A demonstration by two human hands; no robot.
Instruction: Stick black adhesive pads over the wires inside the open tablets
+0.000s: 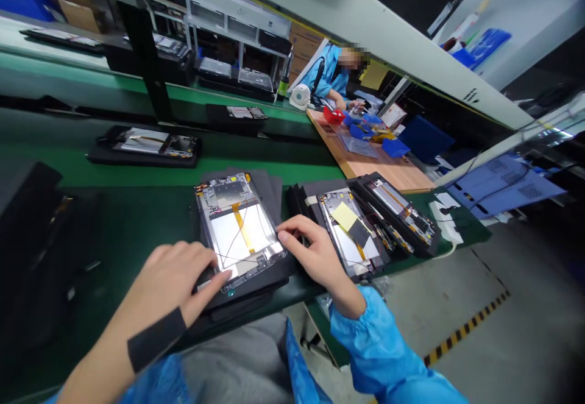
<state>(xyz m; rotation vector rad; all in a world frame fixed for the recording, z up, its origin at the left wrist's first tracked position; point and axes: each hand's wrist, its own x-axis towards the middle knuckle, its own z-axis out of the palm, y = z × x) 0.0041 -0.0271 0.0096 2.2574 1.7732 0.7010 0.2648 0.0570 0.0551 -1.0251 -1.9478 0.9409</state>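
The opened tablet [240, 230] lies on the green belt [137, 221] before the person, the left hand [178, 276] flat and open on its 7 o'clock corner, the right hand [311, 255] open too, fingertips touching its 3 o'clock edge.

Black trays [98, 155] of opened tablets [150, 143] and a wooden board [393, 172] are being borne by the green bench [137, 221].

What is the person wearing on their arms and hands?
Both hands are bare, with no gloves. The left hand has a black band round the forearm behind the wrist, and the bright blue left sleeve sits far up the arm. The right hand comes out of a shiny blue right sleeve, gathered at the wrist.
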